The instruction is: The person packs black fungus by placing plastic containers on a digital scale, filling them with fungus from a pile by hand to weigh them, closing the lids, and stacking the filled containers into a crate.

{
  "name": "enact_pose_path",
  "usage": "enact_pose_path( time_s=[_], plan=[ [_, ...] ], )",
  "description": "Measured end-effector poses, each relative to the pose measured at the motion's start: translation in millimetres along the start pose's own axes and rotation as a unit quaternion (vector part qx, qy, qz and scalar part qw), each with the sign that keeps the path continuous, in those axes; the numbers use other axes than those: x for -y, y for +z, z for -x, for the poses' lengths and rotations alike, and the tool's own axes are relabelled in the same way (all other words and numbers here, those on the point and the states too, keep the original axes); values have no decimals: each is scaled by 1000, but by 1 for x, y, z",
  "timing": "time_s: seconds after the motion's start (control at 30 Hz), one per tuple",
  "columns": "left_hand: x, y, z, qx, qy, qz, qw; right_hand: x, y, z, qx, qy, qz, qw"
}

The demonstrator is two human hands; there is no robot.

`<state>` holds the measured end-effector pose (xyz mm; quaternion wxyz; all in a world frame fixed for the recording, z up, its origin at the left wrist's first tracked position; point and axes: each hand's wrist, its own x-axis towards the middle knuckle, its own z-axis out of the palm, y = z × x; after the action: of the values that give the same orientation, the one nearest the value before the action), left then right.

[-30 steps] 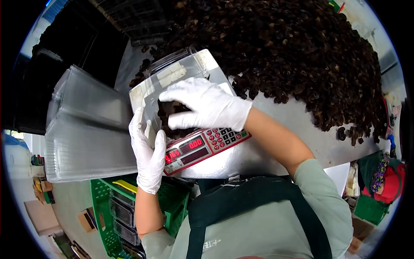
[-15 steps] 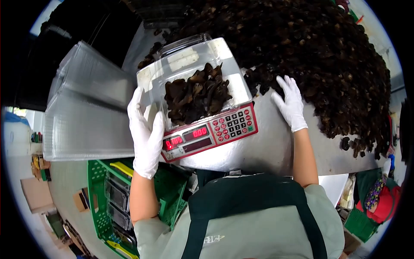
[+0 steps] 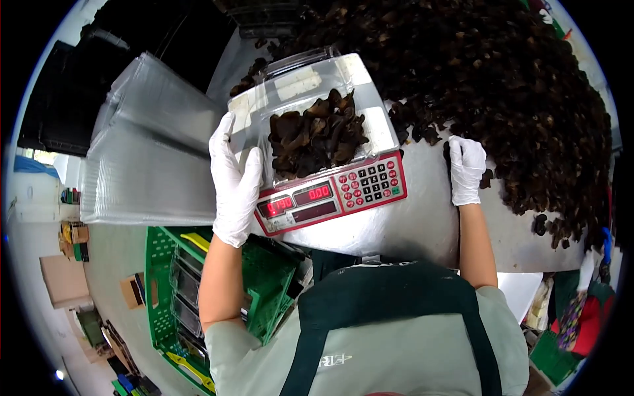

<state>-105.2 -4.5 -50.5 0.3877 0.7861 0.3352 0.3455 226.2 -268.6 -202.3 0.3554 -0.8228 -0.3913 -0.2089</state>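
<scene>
A clear plastic clamshell box (image 3: 263, 142) with its lid swung back sits on a white scale (image 3: 382, 132) with a red-framed keypad panel (image 3: 333, 193). Dark brown wood ear mushrooms (image 3: 317, 135) are heaped in the box. My left hand (image 3: 236, 188), in a white glove, rests at the box's left side, thumb and fingers apart. Right of the scale, my right hand (image 3: 467, 168), also gloved, is closed with curled fingers at the edge of a big wood ear pile (image 3: 528, 119). What its fingers hold is hidden.
Stacked clear plastic boxes (image 3: 148, 171) stand left of the scale. A green crate (image 3: 155, 284) with clear packs inside is below the metal table (image 3: 422, 224). Another person's sleeve (image 3: 572, 323) shows at the far right.
My right hand has gone from spread fingers to a closed hand near the pile. The red readout differs slightly. My left hand keeps its place by the box while the view shifts.
</scene>
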Motion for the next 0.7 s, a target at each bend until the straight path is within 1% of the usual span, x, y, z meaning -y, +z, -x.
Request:
enact_pose_path(
  time_s=[0.03, 0.07, 0.1, 0.13, 0.17, 0.2, 0.23, 0.27, 0.3, 0.33, 0.4, 0.47, 0.5, 0.53, 0.6, 0.67, 0.7],
  plan=[
    [1, -4, -12, 12, 54, -56, 997, -3, 1, 1, 7, -14, 6, 1000],
    [-6, -1, -18, 26, 32, 34, 999, -6, 0, -1, 16, -30, 13, 999],
    [-6, -4, -30, 36, 79, -39, 995, -2, 0, -7, 1, -48, 19, 999],
    [-5, -6, -43, 43, 127, -111, 985, 3, -4, -13, 57, -27, 51, 997],
    [-11, 2, -52, 32, 109, -74, 991, 11, -6, -19, 58, -21, 53, 997],
    [-11, 6, -60, 34, 116, -70, 990, 18, -8, -24, 59, -13, 54, 997],
    [-11, 9, -68, 56, 141, -79, 985, 25, -11, -28, 91, 11, 48, 995],
    [-12, 13, -76, 78, 166, -89, 979, 35, -14, -35, 93, 16, 12, 995],
    [-16, 20, -80, 103, 167, -75, 978, 46, -16, -43, 87, 5, -25, 996],
    [-26, 24, -81, 152, 175, -101, 968, 57, -18, -49, 82, -5, -61, 995],
    [-54, 36, -70, 197, 214, -217, 932, 75, -19, -61, 78, -52, -70, 993],
    [-68, 51, -56, 167, 312, -273, 894, 87, -17, -65, 81, -56, -96, 990],
    [-63, 55, -51, 175, 292, -293, 893, 93, -17, -66, 79, -48, -113, 989],
    [-62, 53, -51, 177, 294, -292, 893, 99, -17, -67, 79, -40, -130, 988],
    [-56, 44, -54, 172, 241, -200, 934, 105, -16, -68, 78, -36, -149, 985],
    [-57, 34, -62, 166, 207, -85, 960, 113, -19, -73, 75, -47, -226, 970],
    [-61, 30, -62, 164, 166, -39, 972, 119, -21, -77, 74, -57, -231, 968]
  ],
)
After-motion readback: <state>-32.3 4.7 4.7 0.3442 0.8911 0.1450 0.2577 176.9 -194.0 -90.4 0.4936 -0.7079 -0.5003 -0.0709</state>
